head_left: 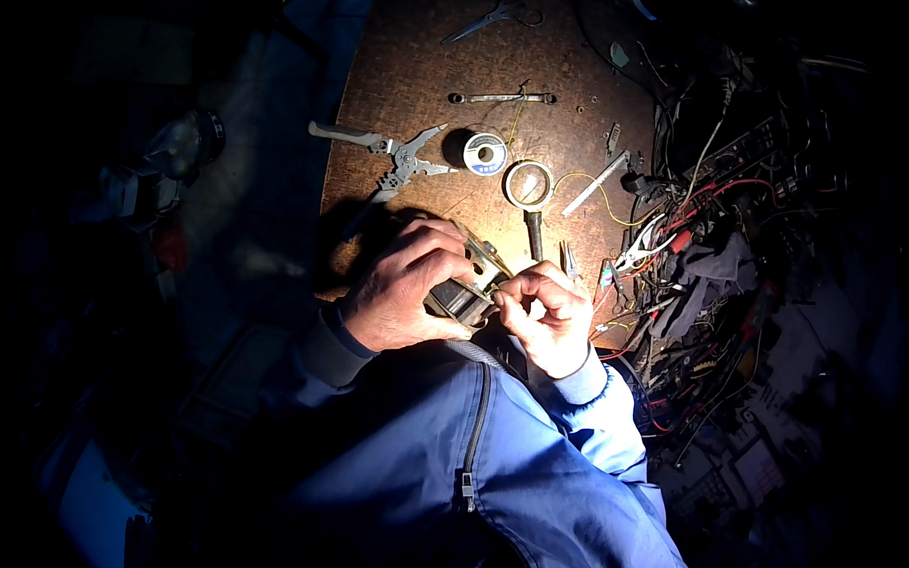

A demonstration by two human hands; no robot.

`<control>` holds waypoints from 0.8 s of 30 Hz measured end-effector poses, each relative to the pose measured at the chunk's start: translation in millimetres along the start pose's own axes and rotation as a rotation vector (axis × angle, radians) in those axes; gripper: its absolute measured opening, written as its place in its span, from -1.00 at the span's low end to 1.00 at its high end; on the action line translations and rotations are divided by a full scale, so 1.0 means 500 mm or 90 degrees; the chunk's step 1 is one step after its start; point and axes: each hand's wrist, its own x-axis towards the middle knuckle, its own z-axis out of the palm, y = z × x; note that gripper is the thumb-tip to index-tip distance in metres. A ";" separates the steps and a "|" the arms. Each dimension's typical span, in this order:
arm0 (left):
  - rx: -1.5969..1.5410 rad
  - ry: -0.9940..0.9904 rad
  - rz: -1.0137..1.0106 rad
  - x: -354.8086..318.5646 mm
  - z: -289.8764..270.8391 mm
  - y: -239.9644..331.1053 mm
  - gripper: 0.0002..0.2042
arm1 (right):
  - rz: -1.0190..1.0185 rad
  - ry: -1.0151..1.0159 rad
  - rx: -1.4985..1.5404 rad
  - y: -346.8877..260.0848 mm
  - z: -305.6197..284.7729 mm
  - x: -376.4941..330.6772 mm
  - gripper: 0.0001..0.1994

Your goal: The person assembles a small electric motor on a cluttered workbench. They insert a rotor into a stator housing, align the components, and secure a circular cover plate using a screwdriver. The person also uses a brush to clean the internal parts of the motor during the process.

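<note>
My left hand [411, 283] is wrapped around a small boxy device [459, 302], with a dark block and a pale metal frame, close in front of my body. My right hand [551, 316] pinches at the device's right edge, thumb against forefinger. Whatever sits between those fingertips is too small to make out. Just beyond, a round magnifying glass [528, 186] with a dark handle lies on the brown table [397, 66]. To its left stands a spool of solder [485, 154], and wire-stripping pliers [395, 166] lie spread apart.
A double-ended wrench [502, 99] and scissors [495, 18] lie farther back. A thin pale strip [596, 184] rests right of the magnifier, near a looping yellow wire [612, 214]. Tangled cables, clips and a dark cloth [705, 285] crowd the right side. A lamp-like object [184, 143] is at left.
</note>
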 end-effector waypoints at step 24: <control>-0.037 -0.018 0.010 0.009 -0.012 -0.007 -0.36 | -0.006 -0.214 0.067 0.020 -0.048 0.059 -0.86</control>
